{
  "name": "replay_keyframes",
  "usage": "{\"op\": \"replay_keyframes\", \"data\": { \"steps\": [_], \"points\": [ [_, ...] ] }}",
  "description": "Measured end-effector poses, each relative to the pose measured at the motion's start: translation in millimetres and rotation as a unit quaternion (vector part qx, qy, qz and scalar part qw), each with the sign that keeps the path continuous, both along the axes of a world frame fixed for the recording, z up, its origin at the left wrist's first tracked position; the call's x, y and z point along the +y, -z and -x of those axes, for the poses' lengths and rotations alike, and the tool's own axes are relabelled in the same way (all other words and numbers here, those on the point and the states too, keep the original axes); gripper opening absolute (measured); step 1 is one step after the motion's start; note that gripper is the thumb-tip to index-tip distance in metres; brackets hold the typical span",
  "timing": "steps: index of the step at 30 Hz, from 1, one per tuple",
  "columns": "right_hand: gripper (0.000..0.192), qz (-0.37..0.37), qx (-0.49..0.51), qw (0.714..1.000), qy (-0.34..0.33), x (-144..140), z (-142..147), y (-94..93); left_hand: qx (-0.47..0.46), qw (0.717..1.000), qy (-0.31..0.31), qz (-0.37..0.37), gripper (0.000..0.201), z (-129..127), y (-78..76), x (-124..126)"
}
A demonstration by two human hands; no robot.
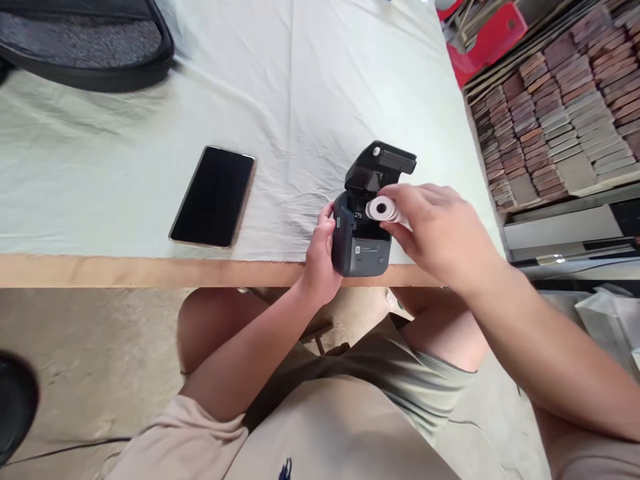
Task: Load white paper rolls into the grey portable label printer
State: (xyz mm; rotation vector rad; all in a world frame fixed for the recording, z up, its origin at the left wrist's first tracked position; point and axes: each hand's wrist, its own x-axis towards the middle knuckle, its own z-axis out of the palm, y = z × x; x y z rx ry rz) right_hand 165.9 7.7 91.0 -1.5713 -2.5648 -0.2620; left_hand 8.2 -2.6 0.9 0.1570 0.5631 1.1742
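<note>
My left hand [323, 257] is closed around the left side of a dark portable receipt printer [363, 260], held at the table's front edge. The printer's black lid [377, 167] is raised, so its paper compartment faces me. Between the thumb and fingers of my right hand [435, 227] is a small white paper roll [383, 209] with a dark hollow core. The roll is at the mouth of the compartment, in front of its dark interior. Whether it touches the inside, I cannot tell.
A smartphone [214, 197] lies dark-screened on the pale tablecloth [280, 87], left of the printer. An open black padded case [90, 47] sits at the far left. Right of the table are a red chair [493, 40] and stacked brick-like tiles [560, 110].
</note>
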Motion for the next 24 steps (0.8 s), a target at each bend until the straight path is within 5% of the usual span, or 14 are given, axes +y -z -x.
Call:
{"op": "replay_keyframes", "data": {
  "steps": [5, 12, 18, 22, 24],
  "points": [
    [0.024, 0.059, -0.047, 0.997, -0.025, 7, 6, 2.9, -0.006, 1.000, 0.000, -0.015, 0.039, 2, 3.9, 1],
    [0.016, -0.124, 0.059, 0.987, -0.087, -19, -1, 24.6, -0.015, 0.998, 0.023, -0.051, 0.051, 7, 10.2, 3],
    [0.007, -0.094, 0.172, 0.974, -0.113, -44, -1, 42.2, 0.042, 0.996, 0.066, -0.047, 0.086, 12, 8.8, 2],
    [0.013, -0.130, 0.331, 0.931, -0.082, -13, -13, 31.3, 0.076, 0.993, 0.076, -0.040, 0.098, 11, 9.3, 4],
    [0.043, -0.092, 0.361, 0.928, -0.021, 14, -20, 27.2, 0.086, 0.992, 0.077, -0.045, 0.100, 10, 11.0, 4]
  ]
}}
